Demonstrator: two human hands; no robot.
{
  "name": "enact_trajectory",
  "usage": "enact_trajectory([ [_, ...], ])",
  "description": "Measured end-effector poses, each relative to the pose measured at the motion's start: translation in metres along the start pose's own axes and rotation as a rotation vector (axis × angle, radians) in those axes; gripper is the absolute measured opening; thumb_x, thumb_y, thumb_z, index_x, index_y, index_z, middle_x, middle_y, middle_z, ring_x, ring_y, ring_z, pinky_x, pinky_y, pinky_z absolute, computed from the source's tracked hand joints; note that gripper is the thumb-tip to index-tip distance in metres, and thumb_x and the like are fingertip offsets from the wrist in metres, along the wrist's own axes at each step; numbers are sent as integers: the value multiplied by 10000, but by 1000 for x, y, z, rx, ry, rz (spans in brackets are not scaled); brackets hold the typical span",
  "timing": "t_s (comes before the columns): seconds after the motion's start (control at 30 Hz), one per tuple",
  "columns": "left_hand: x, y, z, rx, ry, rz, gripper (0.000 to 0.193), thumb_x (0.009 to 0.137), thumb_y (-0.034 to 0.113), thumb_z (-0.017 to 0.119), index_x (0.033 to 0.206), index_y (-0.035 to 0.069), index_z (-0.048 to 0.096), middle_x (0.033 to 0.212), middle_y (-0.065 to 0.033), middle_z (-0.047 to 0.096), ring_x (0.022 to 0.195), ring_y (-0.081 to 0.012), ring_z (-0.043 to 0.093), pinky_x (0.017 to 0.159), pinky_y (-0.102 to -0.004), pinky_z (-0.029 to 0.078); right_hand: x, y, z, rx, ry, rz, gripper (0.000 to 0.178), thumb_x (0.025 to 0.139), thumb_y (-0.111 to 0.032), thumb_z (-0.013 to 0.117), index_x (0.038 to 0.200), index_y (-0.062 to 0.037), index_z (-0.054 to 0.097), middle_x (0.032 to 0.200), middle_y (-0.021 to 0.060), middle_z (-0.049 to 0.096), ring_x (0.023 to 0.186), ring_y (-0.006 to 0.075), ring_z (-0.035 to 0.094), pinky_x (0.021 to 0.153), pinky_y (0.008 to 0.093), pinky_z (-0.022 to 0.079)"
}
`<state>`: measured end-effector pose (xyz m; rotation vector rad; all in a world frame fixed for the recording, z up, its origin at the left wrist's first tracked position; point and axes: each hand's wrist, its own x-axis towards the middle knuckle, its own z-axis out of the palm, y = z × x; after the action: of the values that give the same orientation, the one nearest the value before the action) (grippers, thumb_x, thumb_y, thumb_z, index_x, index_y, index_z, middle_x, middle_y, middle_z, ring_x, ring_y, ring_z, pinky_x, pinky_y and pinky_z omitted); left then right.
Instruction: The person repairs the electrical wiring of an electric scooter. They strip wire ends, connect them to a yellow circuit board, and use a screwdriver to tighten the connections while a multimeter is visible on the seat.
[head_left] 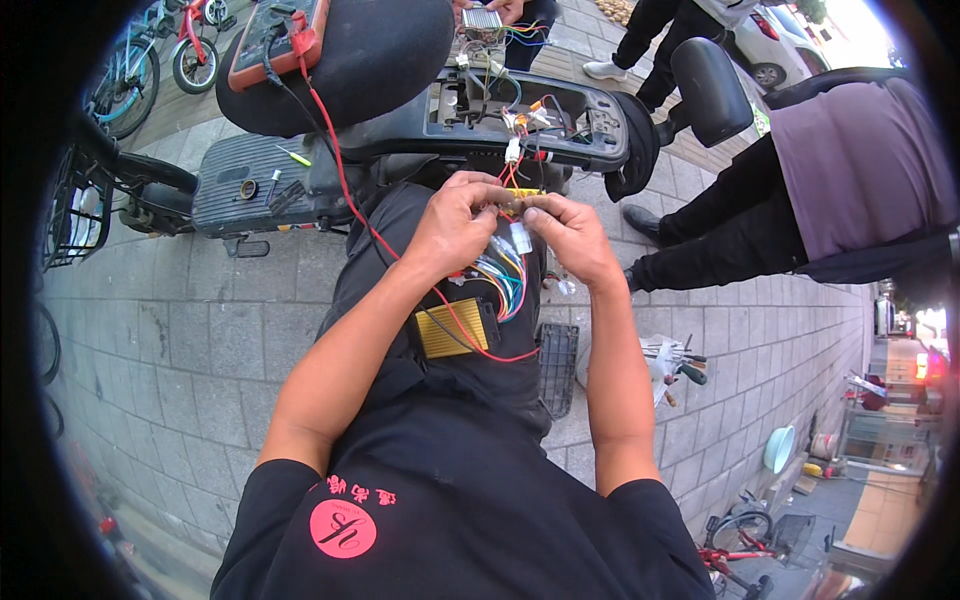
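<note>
My left hand (462, 222) and my right hand (568, 235) meet over my lap, fingers pinched on a small yellow wired piece (526, 194). Its exact kind is partly hidden by my fingers. Red and yellow wires run up from there to a white connector (514, 150) at the scooter's opened body (575, 140). Just below my fingers hangs another white plug (520, 238). A gold ribbed box (450, 329) rests on my thigh, with a bundle of coloured wires (512, 285) beside it. Across my lap passes a red test lead (345, 185).
An orange-red meter (280, 45) lies on the black seat (390, 60). The footboard (225, 165) carries a green screwdriver (294, 155) and small parts. Another person's hand holds a silver finned box (482, 22). Someone in purple (850, 170) stands at right. Tools (675, 362) lie on the paving.
</note>
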<state>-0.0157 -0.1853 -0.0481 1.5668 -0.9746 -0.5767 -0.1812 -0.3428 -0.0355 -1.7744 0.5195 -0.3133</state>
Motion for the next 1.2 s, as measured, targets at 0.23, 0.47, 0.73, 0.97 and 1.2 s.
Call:
enact_trajectory([
  [0.23, 7, 3, -2, 9, -76, -56, 311, 964, -58, 638, 1189, 32, 833, 1387, -114, 647, 1220, -224, 680, 1025, -350, 560, 7, 0, -1, 98, -13, 49, 272, 1038, -131, 753, 1255, 31, 778, 1055, -16, 758, 888, 56, 627, 786, 257, 530],
  [0.47, 6, -4, -6, -206, -81, -202, 334, 942, -96, 636, 1185, 17, 835, 1379, -73, 628, 1184, -159, 650, 983, -294, 533, -12, -13, 37, -187, 415, -101, 175, 975, -124, 826, 1063, 12, 759, 953, 64, 717, 829, 151, 706, 735, 312, 561],
  [0.73, 8, 3, -4, -193, -113, -188, 353, 920, -70, 664, 1198, 43, 848, 1383, -128, 665, 1260, -212, 674, 1032, -347, 561, -19, -7, 61, -294, 515, -195, 222, 981, -132, 797, 1161, -3, 809, 973, 112, 695, 841, 212, 708, 750, 356, 558],
  [0.97, 8, 5, -6, -216, -113, -189, 342, 930, -65, 660, 1199, 33, 848, 1398, -124, 645, 1232, -207, 686, 1020, -345, 568, -13, 16, 33, 115, 254, -45, 269, 1006, -92, 802, 1230, 56, 788, 1061, -7, 687, 991, 80, 640, 860, 269, 529],
  [1.2, 8, 4, -5, -297, -122, -231, 277, 975, -49, 652, 1183, -3, 830, 1419, -67, 594, 1071, -135, 670, 902, -290, 545, -6, 16, 26, 330, 172, 59, 266, 970, -127, 839, 1184, 24, 796, 1015, 4, 744, 941, 84, 668, 832, 280, 540],
])
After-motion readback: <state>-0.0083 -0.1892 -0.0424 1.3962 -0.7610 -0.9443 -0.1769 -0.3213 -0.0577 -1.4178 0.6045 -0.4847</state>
